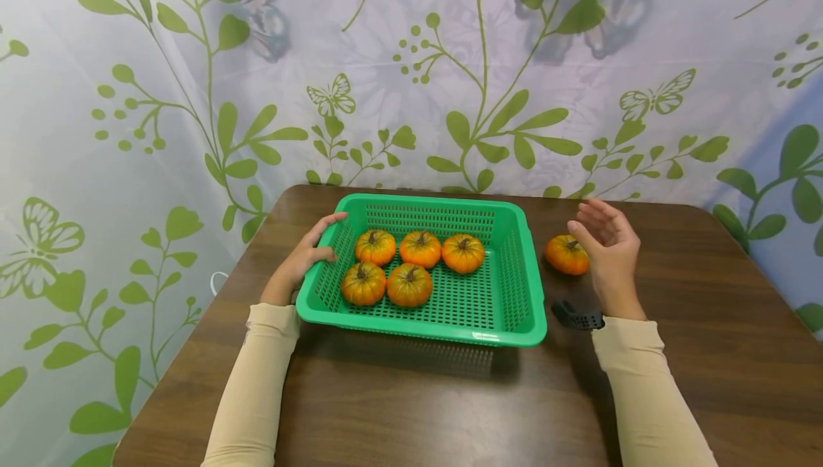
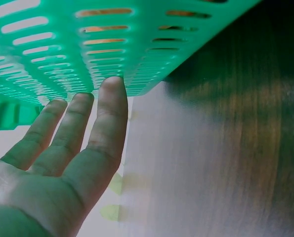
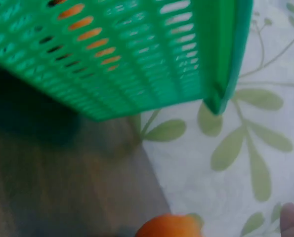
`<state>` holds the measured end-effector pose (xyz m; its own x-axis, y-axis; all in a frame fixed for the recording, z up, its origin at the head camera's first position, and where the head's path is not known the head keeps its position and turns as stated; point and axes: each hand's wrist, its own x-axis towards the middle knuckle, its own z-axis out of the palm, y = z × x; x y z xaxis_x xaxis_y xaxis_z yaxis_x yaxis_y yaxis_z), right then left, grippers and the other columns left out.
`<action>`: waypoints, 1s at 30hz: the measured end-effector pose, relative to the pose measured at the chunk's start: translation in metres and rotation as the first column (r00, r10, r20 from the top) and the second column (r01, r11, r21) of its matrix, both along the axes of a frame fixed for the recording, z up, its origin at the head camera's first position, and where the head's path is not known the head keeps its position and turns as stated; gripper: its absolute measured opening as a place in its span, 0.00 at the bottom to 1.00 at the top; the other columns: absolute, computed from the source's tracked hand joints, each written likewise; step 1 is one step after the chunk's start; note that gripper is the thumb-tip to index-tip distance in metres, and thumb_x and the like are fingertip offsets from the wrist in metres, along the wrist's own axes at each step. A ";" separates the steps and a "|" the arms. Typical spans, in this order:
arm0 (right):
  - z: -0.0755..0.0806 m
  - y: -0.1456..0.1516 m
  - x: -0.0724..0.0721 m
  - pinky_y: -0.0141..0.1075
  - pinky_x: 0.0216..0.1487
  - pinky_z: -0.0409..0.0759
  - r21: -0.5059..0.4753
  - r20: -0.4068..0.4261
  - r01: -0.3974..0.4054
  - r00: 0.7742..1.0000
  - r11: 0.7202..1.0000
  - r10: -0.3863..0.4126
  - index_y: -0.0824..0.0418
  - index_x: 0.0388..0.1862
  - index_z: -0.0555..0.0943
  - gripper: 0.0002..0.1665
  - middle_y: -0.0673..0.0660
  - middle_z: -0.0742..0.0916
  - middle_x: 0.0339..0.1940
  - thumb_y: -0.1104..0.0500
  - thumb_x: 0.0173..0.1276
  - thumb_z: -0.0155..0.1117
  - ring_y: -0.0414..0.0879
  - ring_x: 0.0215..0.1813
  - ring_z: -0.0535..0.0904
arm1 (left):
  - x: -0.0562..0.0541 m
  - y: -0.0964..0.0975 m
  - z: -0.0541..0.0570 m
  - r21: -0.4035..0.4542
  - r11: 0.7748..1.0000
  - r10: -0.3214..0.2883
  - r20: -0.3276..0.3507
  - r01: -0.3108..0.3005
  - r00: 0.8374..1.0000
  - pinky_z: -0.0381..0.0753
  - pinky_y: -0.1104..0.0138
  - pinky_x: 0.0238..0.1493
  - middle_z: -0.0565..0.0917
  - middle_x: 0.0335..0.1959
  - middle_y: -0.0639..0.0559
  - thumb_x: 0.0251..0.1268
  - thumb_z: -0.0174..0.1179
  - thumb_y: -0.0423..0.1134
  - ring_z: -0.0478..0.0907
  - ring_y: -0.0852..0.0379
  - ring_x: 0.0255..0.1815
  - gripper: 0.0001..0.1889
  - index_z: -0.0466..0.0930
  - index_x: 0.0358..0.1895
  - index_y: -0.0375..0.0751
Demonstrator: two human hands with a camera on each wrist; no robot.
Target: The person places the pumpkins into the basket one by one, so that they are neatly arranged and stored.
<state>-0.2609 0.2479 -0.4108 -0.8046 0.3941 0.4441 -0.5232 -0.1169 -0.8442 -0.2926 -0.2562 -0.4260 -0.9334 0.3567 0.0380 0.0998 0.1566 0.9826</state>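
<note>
A green plastic basket [image 1: 418, 331] with slotted walls holds several small orange pumpkins [image 1: 410, 285] in two rows at its left and middle. My left hand [image 1: 302, 260] grips the basket's left side, thumb and a finger over the rim. In the left wrist view, other fingers [image 2: 112, 113] lie against the slotted outer wall. To the right of the basket, one more pumpkin [image 1: 567, 255] sits on the table. Beside and partly in front of it, my right hand [image 1: 607, 249] is raised with loosely bent fingers and holds nothing. Only fingertips [image 3: 289, 222] show in the right wrist view.
The brown wooden table [image 1: 411, 410] has its back edge close to a curtain [image 1: 386, 96] printed with leaves and butterflies. A black device [image 1: 579, 315] is strapped at my right wrist. At the table's left edge, a thin white loop [image 1: 217, 281] shows.
</note>
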 end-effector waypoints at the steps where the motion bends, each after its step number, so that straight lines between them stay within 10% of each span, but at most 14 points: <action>1: -0.003 0.001 0.000 0.30 0.57 0.80 -0.004 0.003 0.020 1.000 1.000 -0.020 0.69 0.63 0.86 0.26 0.53 0.91 0.51 0.80 0.67 0.70 0.45 0.54 0.85 | 0.000 0.000 0.000 -0.004 1.000 0.001 -0.004 -0.001 1.000 0.81 0.60 0.51 0.57 0.83 0.29 0.60 0.52 0.25 0.67 0.31 0.68 0.47 0.54 0.87 0.42; 17: -0.047 0.020 -0.004 0.34 0.65 0.74 0.052 0.166 0.234 0.957 0.971 -0.239 0.52 0.57 0.88 0.24 0.48 0.88 0.54 0.72 0.66 0.76 0.40 0.59 0.79 | 0.000 0.000 0.000 -0.021 1.000 0.012 -0.009 -0.012 1.000 0.80 0.59 0.52 0.56 0.84 0.30 0.60 0.52 0.26 0.66 0.30 0.70 0.46 0.55 0.87 0.43; 30: -0.067 0.026 -0.006 0.32 0.71 0.72 0.131 0.328 0.168 0.923 0.977 -0.203 0.49 0.62 0.83 0.25 0.43 0.83 0.56 0.68 0.70 0.74 0.44 0.66 0.75 | 0.000 0.000 -0.001 -0.013 1.000 0.007 -0.009 -0.007 1.000 0.81 0.58 0.51 0.56 0.84 0.31 0.60 0.52 0.25 0.67 0.30 0.70 0.46 0.55 0.87 0.43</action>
